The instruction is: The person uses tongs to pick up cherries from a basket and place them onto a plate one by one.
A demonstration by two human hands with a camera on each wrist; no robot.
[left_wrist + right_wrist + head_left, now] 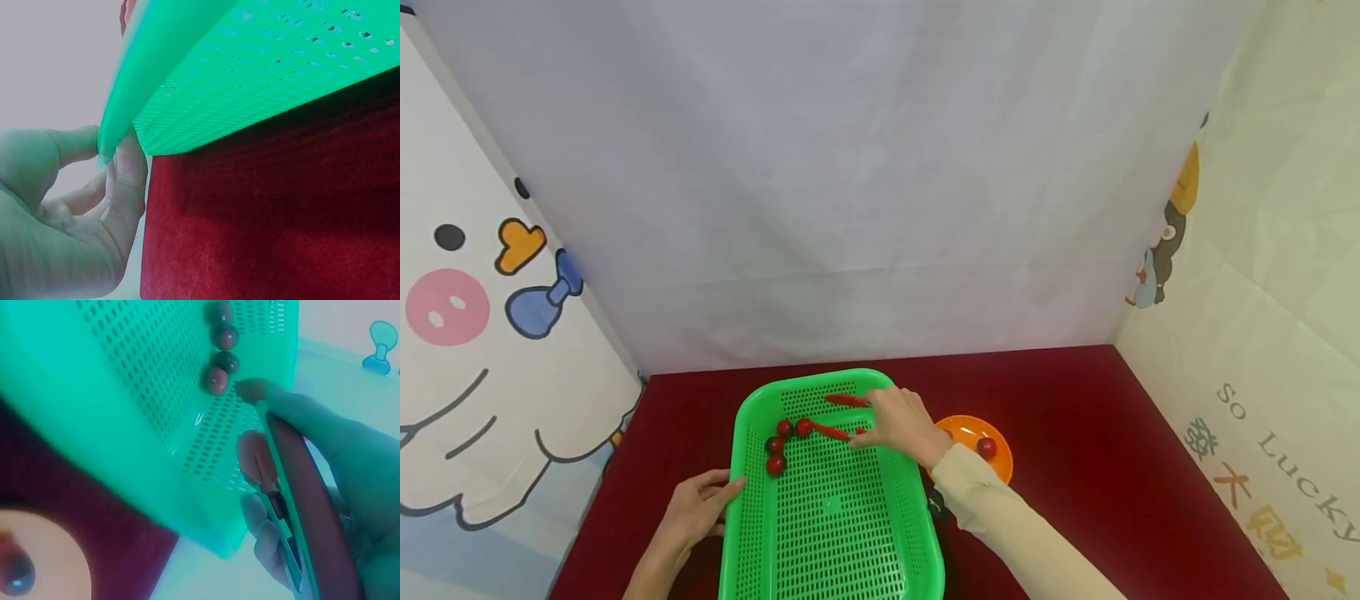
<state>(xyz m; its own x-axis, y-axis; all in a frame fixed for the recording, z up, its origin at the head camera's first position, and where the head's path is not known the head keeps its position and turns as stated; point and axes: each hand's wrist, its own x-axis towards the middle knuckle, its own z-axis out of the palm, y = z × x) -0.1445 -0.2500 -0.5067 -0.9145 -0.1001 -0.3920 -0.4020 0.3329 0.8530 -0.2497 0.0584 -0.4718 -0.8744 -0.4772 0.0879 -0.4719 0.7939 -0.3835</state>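
A green perforated plastic basket is in the middle of the head view. At its left rim my left hand pinches the edge between thumb and fingers; the left wrist view shows this grip on the rim. My right hand reaches over the basket's far right part and grips a pair of red tongs. The tongs' two arms are spread, with nothing between the red tips. Several small round dark-red fruits lie by the basket's left side, one close to a tong tip.
An orange plate stands right of the basket, partly behind my right forearm. A round red fruit lies on it, and another is partly hidden. Dark red cloth covers the table. White fabric rises behind, with printed sheets on both sides.
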